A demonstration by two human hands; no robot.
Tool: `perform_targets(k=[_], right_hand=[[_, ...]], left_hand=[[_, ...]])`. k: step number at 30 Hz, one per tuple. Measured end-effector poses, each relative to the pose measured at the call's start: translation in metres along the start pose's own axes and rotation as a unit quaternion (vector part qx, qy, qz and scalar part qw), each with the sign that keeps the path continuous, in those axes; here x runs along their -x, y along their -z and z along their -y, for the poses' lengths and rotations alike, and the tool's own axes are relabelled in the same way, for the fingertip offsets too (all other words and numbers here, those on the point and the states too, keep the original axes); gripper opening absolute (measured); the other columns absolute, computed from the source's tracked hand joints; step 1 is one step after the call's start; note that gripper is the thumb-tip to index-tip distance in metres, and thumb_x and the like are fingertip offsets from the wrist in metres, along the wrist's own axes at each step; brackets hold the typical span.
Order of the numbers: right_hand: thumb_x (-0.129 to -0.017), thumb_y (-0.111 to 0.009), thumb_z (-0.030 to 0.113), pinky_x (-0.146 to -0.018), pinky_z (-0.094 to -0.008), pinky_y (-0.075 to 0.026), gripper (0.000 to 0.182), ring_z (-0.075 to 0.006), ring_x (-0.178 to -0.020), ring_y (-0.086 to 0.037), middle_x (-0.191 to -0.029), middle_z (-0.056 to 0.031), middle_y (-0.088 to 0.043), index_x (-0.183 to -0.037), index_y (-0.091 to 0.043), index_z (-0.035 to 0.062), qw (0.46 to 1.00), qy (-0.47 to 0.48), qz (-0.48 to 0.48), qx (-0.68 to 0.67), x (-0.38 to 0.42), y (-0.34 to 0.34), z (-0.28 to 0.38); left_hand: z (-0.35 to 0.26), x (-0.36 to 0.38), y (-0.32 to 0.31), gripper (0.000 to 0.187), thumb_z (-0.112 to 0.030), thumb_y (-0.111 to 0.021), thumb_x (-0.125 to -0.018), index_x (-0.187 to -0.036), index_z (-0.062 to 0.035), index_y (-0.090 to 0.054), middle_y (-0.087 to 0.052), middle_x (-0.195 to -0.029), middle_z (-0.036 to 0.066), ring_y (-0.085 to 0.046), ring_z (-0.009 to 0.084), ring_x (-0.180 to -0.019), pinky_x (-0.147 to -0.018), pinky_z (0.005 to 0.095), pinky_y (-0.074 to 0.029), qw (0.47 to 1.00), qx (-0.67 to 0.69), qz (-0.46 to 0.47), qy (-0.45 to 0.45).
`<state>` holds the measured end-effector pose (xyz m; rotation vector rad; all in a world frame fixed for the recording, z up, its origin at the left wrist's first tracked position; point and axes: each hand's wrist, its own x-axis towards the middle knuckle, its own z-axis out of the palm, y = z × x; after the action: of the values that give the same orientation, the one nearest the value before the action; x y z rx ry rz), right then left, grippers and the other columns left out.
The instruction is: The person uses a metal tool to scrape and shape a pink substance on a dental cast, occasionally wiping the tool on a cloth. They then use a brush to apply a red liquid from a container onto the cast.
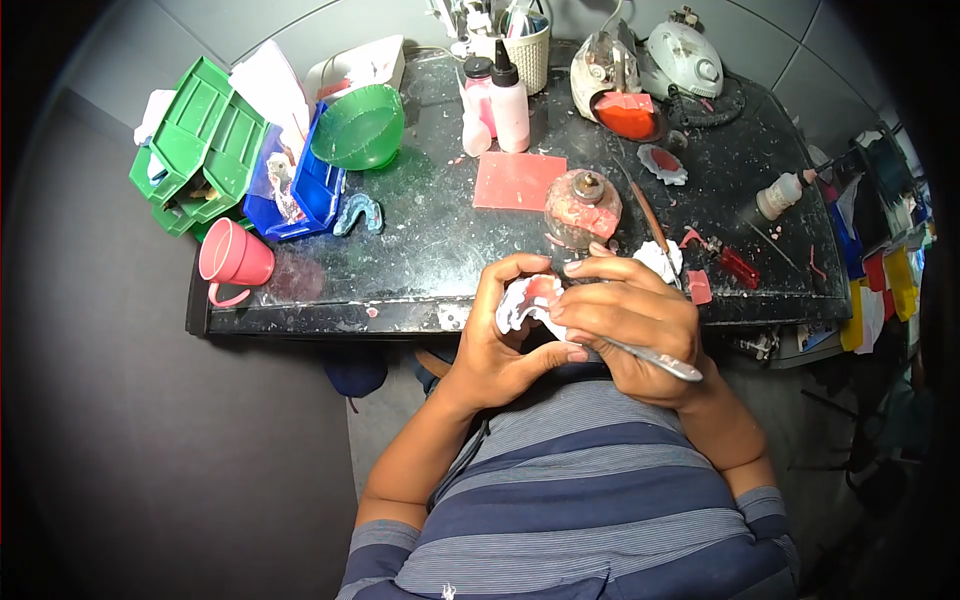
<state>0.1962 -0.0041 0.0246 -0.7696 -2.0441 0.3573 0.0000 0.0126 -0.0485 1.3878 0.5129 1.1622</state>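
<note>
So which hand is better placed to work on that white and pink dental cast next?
Probably the right hand: it holds the slim metal tool against the white and pink dental cast, while the left hand cradles the cast.

A dark, stained table (430, 250) carries the clutter. At its left edge a pink cup (235, 258) lies near green trays (195, 140) and a blue bin (318, 190), with a green bowl (360, 125) tilted just beside them. A blue mouth tray (360, 212) lies in front of the bin. Two pink-filled bottles (500, 100) stand near the back, before a woven cup of tools (528, 50). A flat pink sheet (518, 180) lies mid-table beside a glass burner (583, 207). Farther right sit a red-handled tool (730, 262), a small white bottle (785, 193) on its side, and a grey machine (685, 60) at the rear.
</note>
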Motion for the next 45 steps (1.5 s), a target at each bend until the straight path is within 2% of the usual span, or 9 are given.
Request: perform_targets(k=[6,12,15,17,24,26,33,37,45], right_hand=[[-0.077,-0.077,0.000,-0.093,-0.0501,-0.053,0.018,-0.0348,-0.098,-0.068,-0.095,-0.0103,-0.071,-0.095,-0.072,0.0005,1.000,-0.009,0.018,0.001,0.002,0.004,0.001],[-0.077,-0.076,0.001,-0.097,-0.0503,-0.052,0.018,-0.0355,-0.097,-0.068,-0.094,-0.0103,-0.071,-0.095,-0.071,0.0003,1.000,-0.008,0.016,0.025,0.002,0.010,0.002],[-0.076,-0.077,0.002,-0.099,-0.0516,-0.051,0.019,-0.0349,-0.097,-0.068,-0.094,-0.0100,-0.071,-0.094,-0.072,0.0015,0.999,0.000,0.029,0.034,0.004,0.010,0.000],[-0.074,-0.077,0.001,-0.101,-0.0524,-0.051,0.021,-0.0345,-0.098,-0.068,-0.094,-0.0096,-0.070,-0.095,-0.072,0.0019,0.999,-0.027,0.022,0.003,0.004,0.013,0.000],[-0.075,-0.076,-0.001,-0.098,-0.0488,-0.053,0.016,-0.0334,-0.094,-0.068,-0.089,-0.0098,-0.069,-0.091,-0.070,0.0005,0.999,-0.027,0.017,0.035,0.001,0.009,0.006],[-0.074,-0.076,-0.002,-0.098,-0.0492,-0.053,0.018,-0.0333,-0.094,-0.068,-0.090,-0.0099,-0.070,-0.091,-0.070,0.0008,0.999,-0.020,0.012,0.034,0.001,0.009,0.005],[-0.074,-0.075,-0.004,-0.097,-0.0500,-0.053,0.018,-0.0327,-0.094,-0.068,-0.090,-0.0099,-0.069,-0.090,-0.070,0.0011,0.998,0.001,0.000,0.059,0.002,0.003,0.002],[-0.074,-0.075,-0.003,-0.097,-0.0501,-0.053,0.018,-0.0329,-0.094,-0.068,-0.090,-0.0097,-0.069,-0.090,-0.070,0.0011,0.999,-0.015,0.011,0.035,0.003,0.004,0.002],[-0.078,-0.075,-0.003,-0.082,-0.0452,-0.055,0.014,-0.0344,-0.087,-0.067,-0.088,-0.0149,-0.067,-0.090,-0.069,-0.0014,0.999,0.004,-0.029,0.015,0.002,0.002,-0.002]], left_hand=[[0.000,0.002,0.003,0.088,-0.001,-0.090,-0.072,-0.141,0.0032,-0.036,-0.050,-0.129,0.012,-0.054,0.0191,-0.120,-0.101,0.0348,-0.049,0.997,-0.071,-0.002,-0.010],[-0.003,-0.001,-0.006,0.086,-0.003,-0.090,-0.073,-0.141,0.0037,-0.038,-0.050,-0.130,0.013,-0.054,0.0197,-0.120,-0.102,0.0354,-0.048,1.000,0.027,-0.015,-0.005],[-0.004,-0.001,-0.003,0.085,-0.003,-0.089,-0.074,-0.141,0.0036,-0.038,-0.051,-0.130,0.013,-0.054,0.0195,-0.120,-0.102,0.0354,-0.047,1.000,-0.011,-0.020,-0.010],[-0.013,-0.004,-0.003,0.082,-0.003,-0.088,-0.076,-0.141,0.0038,-0.038,-0.050,-0.130,0.012,-0.054,0.0199,-0.120,-0.103,0.0353,-0.047,0.988,-0.142,0.010,-0.056],[-0.002,-0.001,-0.001,0.079,-0.003,-0.086,-0.077,-0.141,0.0042,-0.040,-0.048,-0.133,0.013,-0.053,0.0199,-0.121,-0.104,0.0343,-0.046,0.990,-0.139,-0.010,-0.037],[-0.007,-0.003,-0.003,0.076,-0.007,-0.087,-0.077,-0.139,0.0020,-0.044,-0.052,-0.131,0.015,-0.054,0.0248,-0.122,-0.105,0.0358,-0.043,0.974,-0.214,-0.010,-0.069],[-0.003,0.001,-0.003,0.080,0.000,-0.082,-0.079,-0.144,0.0051,-0.036,-0.048,-0.134,0.013,-0.053,0.0200,-0.123,-0.105,0.0341,-0.045,0.989,-0.149,-0.005,-0.023],[-0.001,0.000,-0.003,0.080,-0.009,-0.089,-0.075,-0.140,0.0031,-0.044,-0.051,-0.132,0.016,-0.053,0.0256,-0.123,-0.107,0.0359,-0.042,0.988,-0.151,-0.033,-0.030],[-0.004,-0.002,-0.004,0.081,-0.010,-0.089,-0.075,-0.141,0.0047,-0.042,-0.049,-0.135,0.016,-0.052,0.0250,-0.124,-0.107,0.0355,-0.041,0.983,-0.175,-0.032,-0.043]])
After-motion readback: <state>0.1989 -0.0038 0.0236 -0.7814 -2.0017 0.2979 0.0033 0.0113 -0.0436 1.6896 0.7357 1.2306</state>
